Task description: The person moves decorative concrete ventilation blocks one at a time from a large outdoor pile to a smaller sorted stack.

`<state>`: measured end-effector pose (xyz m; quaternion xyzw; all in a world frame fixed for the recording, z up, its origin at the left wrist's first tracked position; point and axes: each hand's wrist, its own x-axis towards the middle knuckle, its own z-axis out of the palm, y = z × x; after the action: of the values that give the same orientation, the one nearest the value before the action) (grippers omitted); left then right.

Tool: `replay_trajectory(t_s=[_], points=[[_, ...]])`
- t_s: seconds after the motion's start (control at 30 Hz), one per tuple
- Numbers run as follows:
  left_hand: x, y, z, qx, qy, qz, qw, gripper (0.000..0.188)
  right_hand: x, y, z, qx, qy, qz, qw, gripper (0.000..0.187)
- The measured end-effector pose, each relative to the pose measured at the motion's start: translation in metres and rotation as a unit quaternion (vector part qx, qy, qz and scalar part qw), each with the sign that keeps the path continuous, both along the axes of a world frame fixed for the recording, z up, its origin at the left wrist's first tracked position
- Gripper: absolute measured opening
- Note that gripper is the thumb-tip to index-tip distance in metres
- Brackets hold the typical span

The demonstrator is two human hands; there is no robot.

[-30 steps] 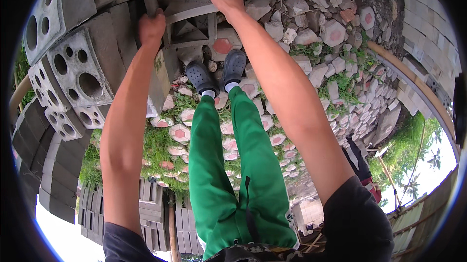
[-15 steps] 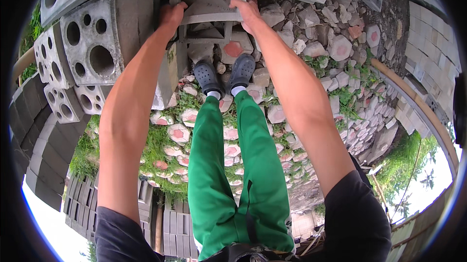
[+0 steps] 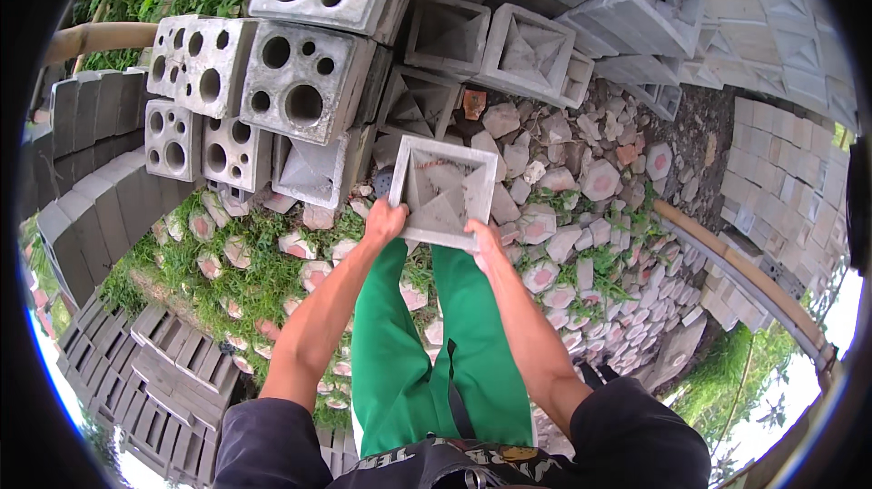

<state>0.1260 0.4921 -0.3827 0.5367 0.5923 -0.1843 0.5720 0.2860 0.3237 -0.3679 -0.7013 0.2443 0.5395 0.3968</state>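
1. The grey square block point(image 3: 447, 182) had come nearer, clear of the far row of blocks point(image 3: 530, 58), and was in front of the green trousers point(image 3: 392, 371).
2. The left hand point(image 3: 385, 222) clamped its near left corner; the right hand point(image 3: 487, 242), apart, its near right.
3. Both hands apparently bore its whole weight.

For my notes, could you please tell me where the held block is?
In the head view, the block is near the middle, between the left hand at its lower left and right hand at its lower right, above the trousers.
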Motion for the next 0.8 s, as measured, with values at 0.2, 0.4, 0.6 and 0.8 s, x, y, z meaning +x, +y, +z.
replay_trajectory(t_s=[0.2,0.4,0.6,0.8], points=[[-0.055,-0.063,0.134,-0.025,-0.015,0.016,0.999,0.053,-0.039,-0.061,0.132,-0.014,0.026,0.038,0.999,0.06],[-0.096,-0.117,0.221,0.014,-0.031,0.199,0.979,0.049,-0.036,-0.043,0.229,0.01,0.005,0.177,0.984,0.065],[-0.158,-0.11,0.3,0.071,-0.036,0.312,0.947,0.049,-0.083,0.018,0.306,0.102,-0.012,0.304,0.947,0.063],[-0.26,-0.098,0.366,0.163,-0.278,0.501,0.803,0.079,-0.167,0.069,0.35,0.178,0.033,0.397,0.9,0.058]])
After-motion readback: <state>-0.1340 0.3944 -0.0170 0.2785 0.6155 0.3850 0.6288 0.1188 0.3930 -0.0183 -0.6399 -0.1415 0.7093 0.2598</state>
